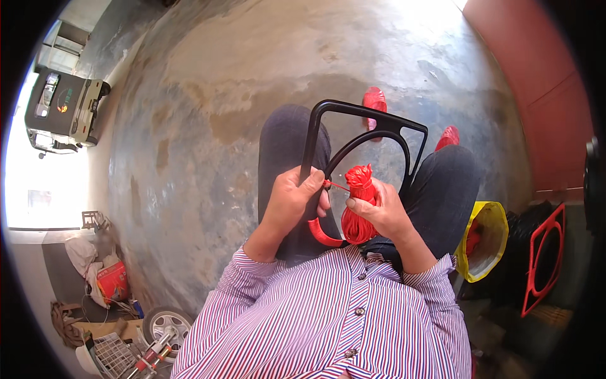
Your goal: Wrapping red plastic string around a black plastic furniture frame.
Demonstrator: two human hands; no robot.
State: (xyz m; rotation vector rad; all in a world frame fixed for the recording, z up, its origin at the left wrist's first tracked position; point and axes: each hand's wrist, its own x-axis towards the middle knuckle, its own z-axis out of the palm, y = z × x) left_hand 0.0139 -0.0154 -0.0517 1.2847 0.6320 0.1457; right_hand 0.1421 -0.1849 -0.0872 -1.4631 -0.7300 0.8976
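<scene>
A black frame [372, 112] with a rounded outer edge and a ring inside it rests across my lap, tilted. My left hand [285, 203] is closed round its left side, the thumb pressed near the ring where a thin red strand begins. In my right hand [388, 213] is a bundle of glossy red cord [358, 222], tied near its top, with thumb and fingers round it. The strand runs taut between the bundle and my left thumb. Red wrapping [324, 235] covers the lower left part of the ring. My left palm hides part of the frame.
To my right stand a yellow-rimmed bag [499, 256] with red material inside and a red frame [536, 256]. At lower left are a wheel [165, 323], a white plastic crate [113, 354] and a red box [113, 281]. A small vehicle [66, 108] is outside at left.
</scene>
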